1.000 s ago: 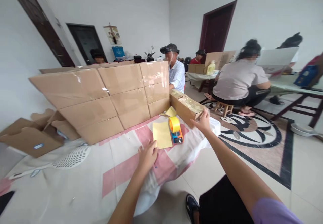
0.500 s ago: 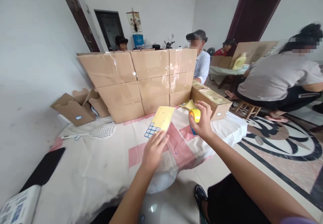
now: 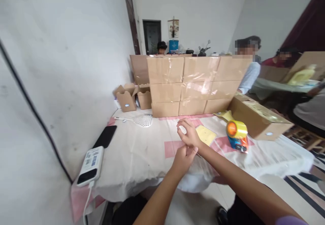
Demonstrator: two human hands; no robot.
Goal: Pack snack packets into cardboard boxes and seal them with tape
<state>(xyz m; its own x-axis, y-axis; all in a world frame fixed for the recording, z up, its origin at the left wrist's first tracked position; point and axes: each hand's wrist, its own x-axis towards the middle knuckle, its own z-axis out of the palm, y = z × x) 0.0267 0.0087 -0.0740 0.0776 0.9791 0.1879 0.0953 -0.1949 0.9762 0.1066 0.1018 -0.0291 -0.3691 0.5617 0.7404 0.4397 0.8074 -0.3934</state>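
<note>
My right hand [image 3: 189,135] is above the middle of the table, its fingers curved and apart, with nothing visible between them. Just below it, my left hand [image 3: 185,157] is closed against the heel of my right hand, near the wrist. Whether it pinches anything small is hidden. A yellow card [image 3: 206,135] lies on the cloth behind my right wrist, partly covered by it. To the right, a roll of yellow tape [image 3: 241,129] on a blue-and-orange dispenser [image 3: 238,144] stands on the table, apart from both hands.
Joined cardboard panels [image 3: 195,88] stand across the back. A long cardboard box [image 3: 264,118] is at the right, and small open boxes [image 3: 128,99] stand back left. A white slotted ladle [image 3: 142,120], a black phone [image 3: 105,137] and a white power bank [image 3: 91,164] with a cable lie left. People sit beyond.
My right hand has let go of the tape roll, now standing on the table, and moved left. My left hand has left the yellow card and met the right one. The view has turned left.
</note>
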